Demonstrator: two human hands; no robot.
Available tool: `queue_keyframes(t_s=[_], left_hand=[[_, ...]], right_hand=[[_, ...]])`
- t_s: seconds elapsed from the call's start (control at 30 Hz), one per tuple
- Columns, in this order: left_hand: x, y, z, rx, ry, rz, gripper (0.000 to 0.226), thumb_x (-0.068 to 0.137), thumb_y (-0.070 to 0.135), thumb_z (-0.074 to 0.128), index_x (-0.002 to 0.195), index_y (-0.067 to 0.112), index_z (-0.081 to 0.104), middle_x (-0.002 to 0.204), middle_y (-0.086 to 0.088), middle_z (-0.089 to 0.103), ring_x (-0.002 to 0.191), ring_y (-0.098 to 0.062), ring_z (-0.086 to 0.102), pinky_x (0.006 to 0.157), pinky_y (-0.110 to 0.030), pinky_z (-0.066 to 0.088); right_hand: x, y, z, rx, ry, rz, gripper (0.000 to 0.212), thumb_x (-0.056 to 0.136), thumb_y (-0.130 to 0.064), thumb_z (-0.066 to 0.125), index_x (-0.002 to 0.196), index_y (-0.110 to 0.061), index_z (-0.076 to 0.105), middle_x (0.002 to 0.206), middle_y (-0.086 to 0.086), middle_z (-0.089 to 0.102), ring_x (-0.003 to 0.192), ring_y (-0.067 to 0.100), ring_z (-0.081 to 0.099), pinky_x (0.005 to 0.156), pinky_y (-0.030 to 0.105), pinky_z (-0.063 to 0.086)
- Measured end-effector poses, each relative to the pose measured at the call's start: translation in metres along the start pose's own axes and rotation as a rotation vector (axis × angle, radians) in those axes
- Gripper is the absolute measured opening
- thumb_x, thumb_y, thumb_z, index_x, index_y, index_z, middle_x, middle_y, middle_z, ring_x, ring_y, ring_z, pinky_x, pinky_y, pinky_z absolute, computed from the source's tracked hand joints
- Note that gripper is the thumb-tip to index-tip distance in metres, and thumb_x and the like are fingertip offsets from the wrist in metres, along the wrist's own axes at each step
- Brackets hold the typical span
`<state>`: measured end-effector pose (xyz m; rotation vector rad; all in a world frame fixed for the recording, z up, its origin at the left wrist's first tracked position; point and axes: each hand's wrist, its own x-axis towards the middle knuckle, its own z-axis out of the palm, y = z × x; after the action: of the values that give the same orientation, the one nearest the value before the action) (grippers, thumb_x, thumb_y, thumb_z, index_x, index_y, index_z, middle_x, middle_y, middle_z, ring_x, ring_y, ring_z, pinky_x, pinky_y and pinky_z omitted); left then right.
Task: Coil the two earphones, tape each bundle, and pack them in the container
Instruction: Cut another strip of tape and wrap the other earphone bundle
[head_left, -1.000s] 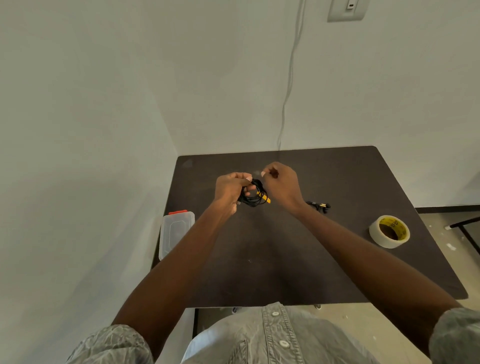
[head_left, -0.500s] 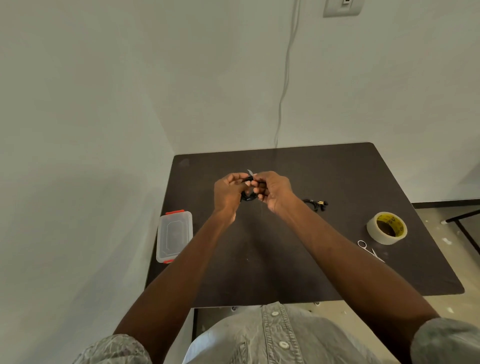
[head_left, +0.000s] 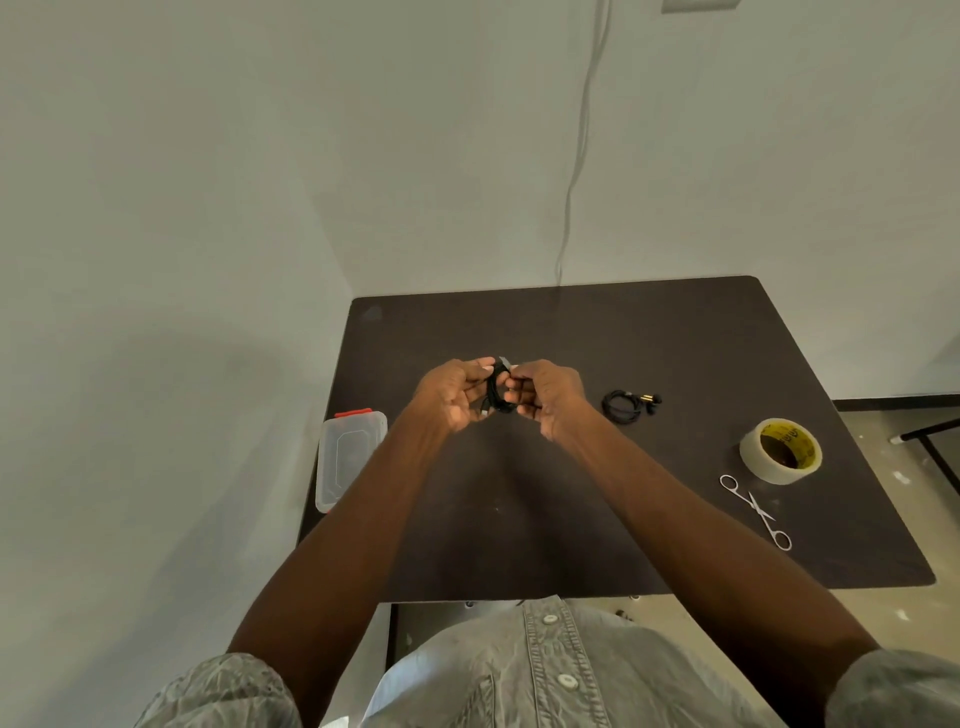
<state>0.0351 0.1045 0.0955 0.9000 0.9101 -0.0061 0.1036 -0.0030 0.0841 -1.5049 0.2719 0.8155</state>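
Note:
A coiled black earphone bundle (head_left: 497, 393) hangs above the middle of the dark table (head_left: 675, 343), held between both hands. My left hand (head_left: 453, 397) grips its left side and my right hand (head_left: 545, 395) pinches its right side. A small strip of clear tape (head_left: 504, 361) sticks up at the top of the bundle between my fingertips. The second earphone (head_left: 628, 405), black with gold ends, lies coiled on the table to the right of my right hand. The clear lidded container (head_left: 349, 457) with red clasps sits at the table's left edge.
A roll of clear tape (head_left: 780, 450) lies at the right of the table, with small silver scissors (head_left: 756, 510) just in front of it. White walls close in behind and on the left. A cable (head_left: 576, 156) runs down the back wall.
My hands have drawn closer together around the bundle and turned it upright. The yellow part seen a second ago is now hidden. The camera tilted down, bringing the scissors into sight.

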Motion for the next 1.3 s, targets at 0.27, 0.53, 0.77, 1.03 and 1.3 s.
queue_keyframes(t_s=[0.27, 0.53, 0.77, 1.03, 1.3], left_hand=[[0.002, -0.008, -0.007, 0.109, -0.103, 0.095, 0.033, 0.088, -0.007, 0.055, 0.118, 0.004, 0.060, 0.098, -0.013, 0.070, 0.078, -0.014, 0.069, 0.070, -0.028, 0.054], [0.005, -0.009, -0.004, 0.302, 0.044, 0.217, 0.036, 0.086, -0.013, 0.056, 0.120, -0.005, 0.058, 0.103, -0.016, 0.066, 0.076, -0.016, 0.066, 0.070, -0.025, 0.054], [0.005, -0.011, -0.007, 0.542, 0.135, 0.328, 0.022, 0.088, -0.001, 0.059, 0.107, 0.008, 0.068, 0.097, -0.005, 0.071, 0.079, -0.009, 0.065, 0.067, -0.020, 0.050], [0.005, -0.026, -0.010, 0.634, 0.070, 0.548, 0.028, 0.082, 0.012, 0.073, 0.109, 0.006, 0.071, 0.094, 0.001, 0.071, 0.082, -0.003, 0.067, 0.071, -0.013, 0.052], [0.010, -0.013, -0.014, 0.587, 0.138, 0.432, 0.023, 0.081, 0.005, 0.071, 0.105, 0.003, 0.072, 0.088, -0.012, 0.073, 0.078, -0.018, 0.069, 0.069, -0.026, 0.053]], right_hand=[[0.001, 0.010, -0.009, 0.041, -0.018, 0.011, 0.010, 0.089, -0.006, 0.058, 0.089, -0.004, 0.068, 0.066, 0.004, 0.068, 0.050, 0.011, 0.063, 0.043, 0.020, 0.043], [0.000, 0.013, -0.012, 0.062, -0.046, 0.004, 0.009, 0.088, -0.006, 0.059, 0.087, -0.004, 0.068, 0.071, 0.007, 0.072, 0.053, 0.014, 0.062, 0.046, 0.023, 0.045], [0.002, 0.014, -0.013, 0.110, -0.062, 0.002, 0.011, 0.088, -0.006, 0.060, 0.091, 0.000, 0.068, 0.074, 0.010, 0.070, 0.053, 0.015, 0.064, 0.049, 0.024, 0.049], [0.001, 0.000, -0.008, 0.007, -0.108, -0.031, 0.018, 0.089, -0.003, 0.050, 0.085, 0.002, 0.066, 0.073, 0.015, 0.071, 0.045, 0.013, 0.058, 0.046, 0.024, 0.047], [0.004, -0.001, -0.013, -0.083, -0.137, -0.165, 0.009, 0.091, -0.003, 0.052, 0.090, -0.003, 0.060, 0.077, 0.011, 0.072, 0.041, 0.015, 0.056, 0.043, 0.024, 0.043]])
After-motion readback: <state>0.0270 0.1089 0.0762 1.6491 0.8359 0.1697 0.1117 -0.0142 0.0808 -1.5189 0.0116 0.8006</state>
